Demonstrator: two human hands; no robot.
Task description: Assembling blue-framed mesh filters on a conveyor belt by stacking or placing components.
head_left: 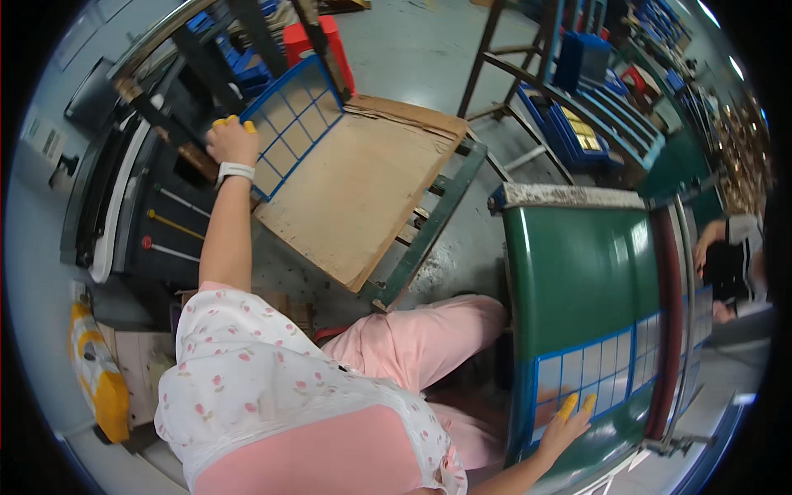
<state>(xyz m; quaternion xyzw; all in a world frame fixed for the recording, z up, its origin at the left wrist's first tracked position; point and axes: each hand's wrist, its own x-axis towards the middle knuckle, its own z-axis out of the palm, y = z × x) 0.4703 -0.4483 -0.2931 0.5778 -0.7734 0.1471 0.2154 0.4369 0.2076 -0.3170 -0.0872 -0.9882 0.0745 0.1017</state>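
here, with the left hand (pixel 234 144) curled at the outer edge of a blue-gridded sheet (pixel 299 115) and with the thumb hidden: cannot tell a pinching grip from a mere touch. probably placed there to steady the overhang past a brown board (pixel 359 190). with the right hand (pixel 569 425), grip slightly spread, fingertips down on a second gridded sheet (pixel 606 371), likely to keep it flat and straight on a green belt (pixel 577 280). farther out, reaching apparently under a dark red roller (pixel 667 330), set crosswise perhaps to span the belt. carried, under the board, by a green metal frame (pixel 442 216), likely for easy reach.
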